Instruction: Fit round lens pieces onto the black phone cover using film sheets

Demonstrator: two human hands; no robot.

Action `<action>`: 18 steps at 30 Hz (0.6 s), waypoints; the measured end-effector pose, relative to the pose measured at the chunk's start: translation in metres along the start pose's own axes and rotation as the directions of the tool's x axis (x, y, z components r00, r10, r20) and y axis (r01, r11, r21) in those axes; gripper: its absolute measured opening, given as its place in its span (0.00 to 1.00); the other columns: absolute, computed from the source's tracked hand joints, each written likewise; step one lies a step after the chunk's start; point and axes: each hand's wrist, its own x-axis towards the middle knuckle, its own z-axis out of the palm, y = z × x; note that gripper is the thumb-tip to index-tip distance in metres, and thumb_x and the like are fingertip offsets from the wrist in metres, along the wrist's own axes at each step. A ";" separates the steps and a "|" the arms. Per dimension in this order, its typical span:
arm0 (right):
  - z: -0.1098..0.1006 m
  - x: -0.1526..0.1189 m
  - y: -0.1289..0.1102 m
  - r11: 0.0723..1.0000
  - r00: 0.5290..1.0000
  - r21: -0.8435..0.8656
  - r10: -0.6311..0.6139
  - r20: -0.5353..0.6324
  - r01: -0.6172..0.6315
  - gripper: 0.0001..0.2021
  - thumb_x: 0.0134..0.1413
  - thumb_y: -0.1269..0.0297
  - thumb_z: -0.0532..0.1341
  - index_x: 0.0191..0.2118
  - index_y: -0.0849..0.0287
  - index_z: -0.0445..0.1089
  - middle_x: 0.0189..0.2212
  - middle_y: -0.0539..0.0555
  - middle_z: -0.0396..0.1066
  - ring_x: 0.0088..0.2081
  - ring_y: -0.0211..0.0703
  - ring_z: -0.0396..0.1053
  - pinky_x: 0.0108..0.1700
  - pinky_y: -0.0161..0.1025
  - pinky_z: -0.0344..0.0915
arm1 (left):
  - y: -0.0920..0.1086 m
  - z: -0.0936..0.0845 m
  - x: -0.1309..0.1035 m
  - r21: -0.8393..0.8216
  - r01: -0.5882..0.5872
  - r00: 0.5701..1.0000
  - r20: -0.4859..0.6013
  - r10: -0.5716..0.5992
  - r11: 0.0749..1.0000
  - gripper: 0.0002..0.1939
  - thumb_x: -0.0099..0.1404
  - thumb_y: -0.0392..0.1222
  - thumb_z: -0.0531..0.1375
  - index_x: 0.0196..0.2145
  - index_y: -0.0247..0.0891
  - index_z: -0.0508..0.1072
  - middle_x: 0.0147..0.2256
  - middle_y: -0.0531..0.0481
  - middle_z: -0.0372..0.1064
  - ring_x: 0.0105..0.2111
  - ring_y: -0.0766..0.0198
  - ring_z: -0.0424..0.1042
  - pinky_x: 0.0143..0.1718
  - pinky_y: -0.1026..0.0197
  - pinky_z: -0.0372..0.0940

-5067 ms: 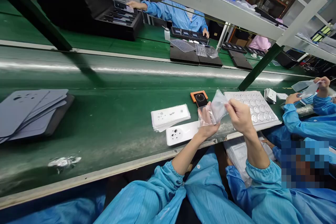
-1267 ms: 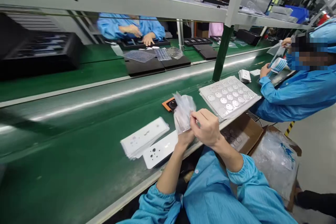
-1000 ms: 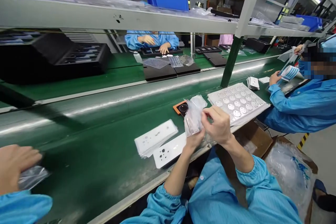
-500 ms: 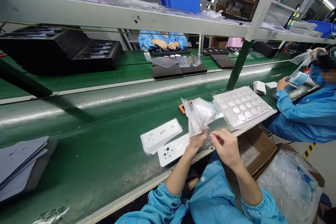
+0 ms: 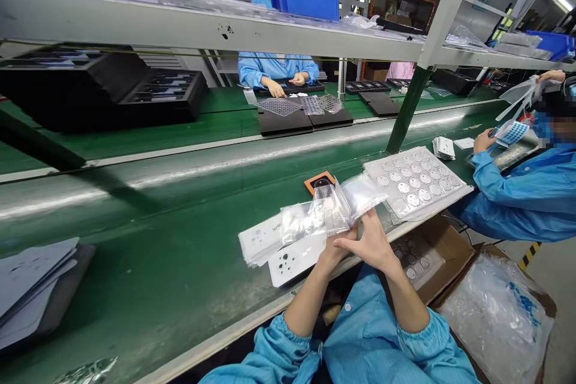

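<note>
Clear plastic film (image 5: 330,207) fans out above my left hand (image 5: 335,249), whose fingers grip its lower edge. My right hand (image 5: 373,243) touches the right part of the film, its fingers closed on the edge there and its thumb toward the left hand. Beneath the film's left side lies a stack of white cards (image 5: 261,240). Nearer me, a white plate with black holes (image 5: 288,264) lies partly behind the left hand. An orange frame with a dark centre (image 5: 318,182) sits just beyond the film.
A sheet of round pieces (image 5: 418,180) lies at the right. Below the bench edge stand a cardboard box (image 5: 443,267) and a bag of clear plastic (image 5: 495,318). White plates (image 5: 36,276) are stacked at far left. A co-worker's hand (image 5: 483,141) holds a blue-dotted sheet.
The film has spread out to the left over the cards. My right hand has moved up and left onto the film, and more of the orange frame shows.
</note>
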 end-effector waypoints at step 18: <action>-0.006 0.031 -0.007 0.655 0.702 -0.525 -0.697 -0.144 0.543 0.21 0.58 0.79 0.51 0.52 0.62 0.72 0.51 0.63 0.74 0.52 0.52 0.72 0.52 0.48 0.70 | -0.010 0.020 0.005 -0.263 -0.052 0.988 -0.154 0.011 0.964 0.17 0.69 0.50 0.60 0.49 0.36 0.72 0.51 0.41 0.70 0.52 0.52 0.70 0.54 0.43 0.66</action>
